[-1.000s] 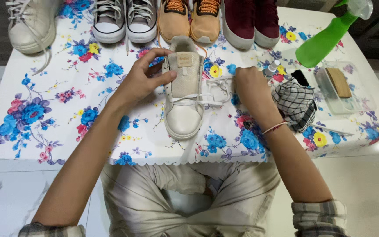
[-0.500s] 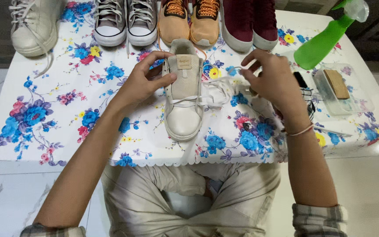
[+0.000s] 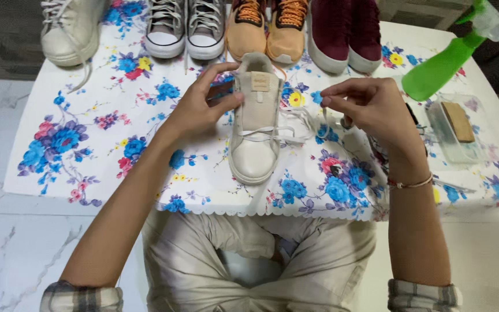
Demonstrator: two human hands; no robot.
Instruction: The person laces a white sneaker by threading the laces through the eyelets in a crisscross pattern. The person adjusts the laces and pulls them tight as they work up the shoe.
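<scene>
A beige sneaker (image 3: 254,138) lies toe toward me on the floral tablecloth (image 3: 105,144). My left hand (image 3: 200,107) grips its heel side, thumb across the tongue. My right hand (image 3: 371,110) is raised to the right of the shoe and pinches the end of its white lace (image 3: 295,124), which runs slack from the eyelets. A thin bracelet sits on my right wrist.
Along the far edge stand a white sneaker (image 3: 70,29), a grey pair (image 3: 186,26), a tan pair with orange laces (image 3: 267,29) and a maroon pair (image 3: 345,32). A green spray bottle (image 3: 443,63) and a clear tray with a brush (image 3: 457,127) lie at right.
My right hand rose from the checked cloth beside the shoe and moved up and right, drawing the lace out. My left hand stayed on the shoe.
</scene>
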